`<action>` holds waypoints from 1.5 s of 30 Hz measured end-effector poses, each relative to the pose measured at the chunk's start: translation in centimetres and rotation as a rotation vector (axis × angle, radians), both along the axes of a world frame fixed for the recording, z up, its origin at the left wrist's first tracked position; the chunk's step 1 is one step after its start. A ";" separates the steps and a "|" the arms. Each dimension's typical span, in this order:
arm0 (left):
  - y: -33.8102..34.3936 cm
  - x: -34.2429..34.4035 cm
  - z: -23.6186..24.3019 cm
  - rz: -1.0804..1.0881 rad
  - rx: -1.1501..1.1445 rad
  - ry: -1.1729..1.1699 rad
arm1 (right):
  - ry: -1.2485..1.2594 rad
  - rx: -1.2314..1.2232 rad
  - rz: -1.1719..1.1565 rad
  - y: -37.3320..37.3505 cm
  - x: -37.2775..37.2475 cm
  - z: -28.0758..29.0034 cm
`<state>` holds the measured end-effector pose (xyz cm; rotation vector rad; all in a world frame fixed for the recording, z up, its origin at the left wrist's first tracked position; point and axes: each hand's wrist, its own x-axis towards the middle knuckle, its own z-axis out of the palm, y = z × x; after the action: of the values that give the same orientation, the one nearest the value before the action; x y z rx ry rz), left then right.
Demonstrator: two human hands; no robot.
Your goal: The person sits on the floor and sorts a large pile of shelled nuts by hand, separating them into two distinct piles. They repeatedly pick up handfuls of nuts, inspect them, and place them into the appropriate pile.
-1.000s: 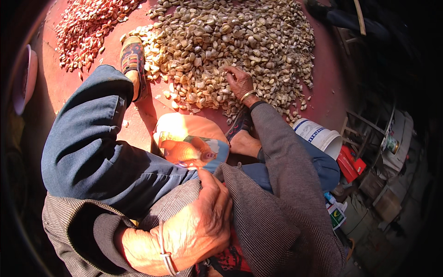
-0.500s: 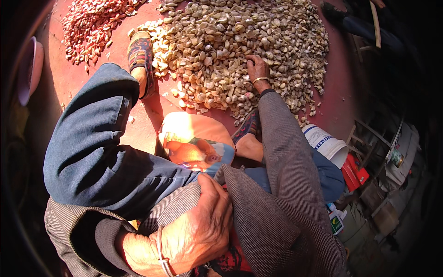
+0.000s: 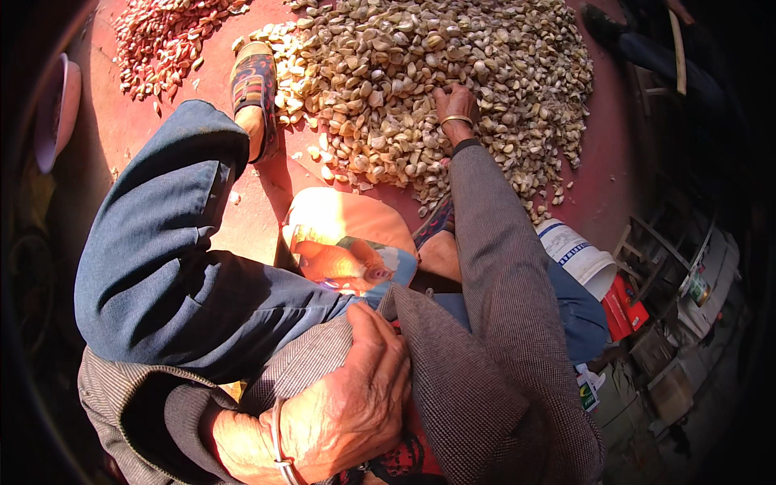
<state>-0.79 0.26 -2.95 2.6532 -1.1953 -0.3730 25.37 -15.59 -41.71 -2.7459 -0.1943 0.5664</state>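
My right hand (image 3: 457, 105) rests at the middle of a broad heap of pale, clove-like pieces (image 3: 380, 105), a bangle on its wrist. Its fingers curl down among the pieces; any piece in them is too small to make out. My left hand (image 3: 347, 408), also with a bangle, lies against my jacket over my lap. That hand is closed, the fingers bent under, and whatever they hold, if anything, is hidden. Between my legs stands a rounded pinkish-orange thing (image 3: 356, 218) with a colourful printed picture. A smaller heap of reddish pieces (image 3: 166, 48) lies at the far left.
My patterned shoe (image 3: 255, 81) touches the heap's left edge. A white bucket (image 3: 578, 255) lies tipped beside my right leg, near a red box (image 3: 622, 311). A pink basin (image 3: 69, 113) is at the left. Wooden stools (image 3: 659, 250) and another person's dark-trousered leg (image 3: 671, 61) are at the right.
My right hand has shifted slightly nearer and its fingers look more tucked in. The whole view has moved a little; my left hand stays in place.
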 end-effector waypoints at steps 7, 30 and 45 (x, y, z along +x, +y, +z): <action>0.5 1.5 1.6 0.016 -0.038 0.110 | 0.028 0.105 -0.102 0.6 0.2 -0.8; -1.0 -1.2 1.7 -0.067 -0.038 0.112 | 0.169 -0.382 -0.591 -48.2 1.0 30.5; -1.2 -1.3 0.1 -0.028 -0.023 0.096 | 0.101 -0.072 -0.047 -32.5 8.2 30.0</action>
<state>-2.07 -0.98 -2.84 2.5705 -1.2006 -0.4832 33.55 -48.08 -11.68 -2.7737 -0.0870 0.7108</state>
